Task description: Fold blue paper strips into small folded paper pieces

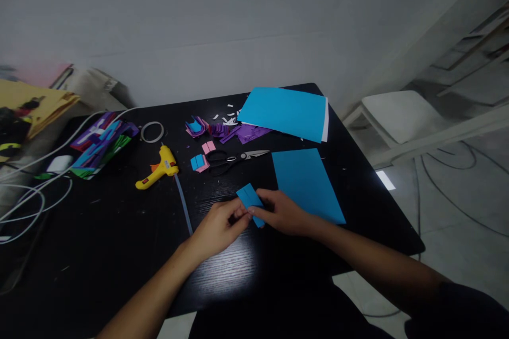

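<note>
A small folded strip of blue paper (249, 196) with a crease or line along it is held between both hands above the black table. My right hand (280, 213) pinches its right side with thumb and fingers. From the left, my left hand (222, 225) grips the lower left edge, its fingertips partly hidden behind the paper. A blue sheet (308, 183) lies flat beside and partly under my right forearm. Beyond the hands rest black-handled scissors (238, 157), blades pointing right. Small folded pieces, one blue (197, 162) and one pink (208, 146), lie by their handles.
A yellow glue gun (161, 168) with a glue stick lies left, near a tape roll (152, 132). Coloured paper strips (101, 143) and white cables (42, 196) occupy the far left. Blue and white sheets (286, 111), purple scraps (250, 132) and folded pieces (196, 126) are at the back.
</note>
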Demonstrator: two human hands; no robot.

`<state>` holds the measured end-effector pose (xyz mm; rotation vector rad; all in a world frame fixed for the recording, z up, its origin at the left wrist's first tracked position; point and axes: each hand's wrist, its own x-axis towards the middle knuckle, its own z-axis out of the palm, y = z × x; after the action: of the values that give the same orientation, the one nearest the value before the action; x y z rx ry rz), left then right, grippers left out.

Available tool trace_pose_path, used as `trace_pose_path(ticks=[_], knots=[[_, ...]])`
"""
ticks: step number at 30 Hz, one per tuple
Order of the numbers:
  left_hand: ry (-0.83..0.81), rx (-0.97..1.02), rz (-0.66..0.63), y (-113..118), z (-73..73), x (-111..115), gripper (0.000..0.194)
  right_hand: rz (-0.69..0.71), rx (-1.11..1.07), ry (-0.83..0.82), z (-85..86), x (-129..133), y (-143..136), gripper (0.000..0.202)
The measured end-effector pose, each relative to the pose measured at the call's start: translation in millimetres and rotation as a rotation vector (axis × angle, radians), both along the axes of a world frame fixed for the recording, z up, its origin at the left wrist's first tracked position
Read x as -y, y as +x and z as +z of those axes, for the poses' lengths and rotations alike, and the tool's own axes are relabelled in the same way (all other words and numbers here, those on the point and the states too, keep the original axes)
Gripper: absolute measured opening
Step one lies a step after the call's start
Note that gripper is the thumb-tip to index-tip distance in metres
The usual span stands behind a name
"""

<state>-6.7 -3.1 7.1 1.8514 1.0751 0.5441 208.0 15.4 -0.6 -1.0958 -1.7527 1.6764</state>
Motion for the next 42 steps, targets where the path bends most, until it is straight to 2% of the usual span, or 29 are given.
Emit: trace_pose_path(ticks=[42], knots=[[0.034, -0.045, -0.015, -0.2, 2.7, 0.9, 0.021, 0.029, 0.099, 0.088, -2.9, 0.3, 1.1, 0.017]])
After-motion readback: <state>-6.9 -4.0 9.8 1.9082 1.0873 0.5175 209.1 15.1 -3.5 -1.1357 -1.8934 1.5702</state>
